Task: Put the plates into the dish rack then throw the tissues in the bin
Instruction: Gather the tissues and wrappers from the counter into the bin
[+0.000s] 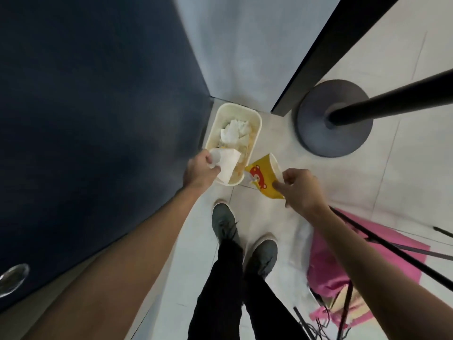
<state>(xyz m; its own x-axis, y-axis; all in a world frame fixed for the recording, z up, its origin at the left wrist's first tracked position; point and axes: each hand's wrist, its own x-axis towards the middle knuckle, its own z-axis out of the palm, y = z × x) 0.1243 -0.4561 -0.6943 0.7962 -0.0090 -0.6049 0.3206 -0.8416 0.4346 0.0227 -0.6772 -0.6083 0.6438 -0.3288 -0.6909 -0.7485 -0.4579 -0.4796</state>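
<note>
White tissue [226, 165], pinched in the left hand [199, 170], hangs over the near end of the cream bin [259, 128] (straight below it); the right hand [300, 187] grips a tilted yellow cup [263, 177] just beside.

In the bin [255, 136] lie tissues [234, 132], a cup [263, 177] just right of it, probably a stand base [316, 133] farther right.

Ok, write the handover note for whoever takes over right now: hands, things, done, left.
Left hand grips a white tissue over the cream bin.
Right hand pinches a tilted yellow paper cup by its rim, beside the bin.
Done: crumpled tissues already lie in the bin.
Left: release the held tissue. Plates and dish rack are out of view, so that step cannot be checked.
</note>
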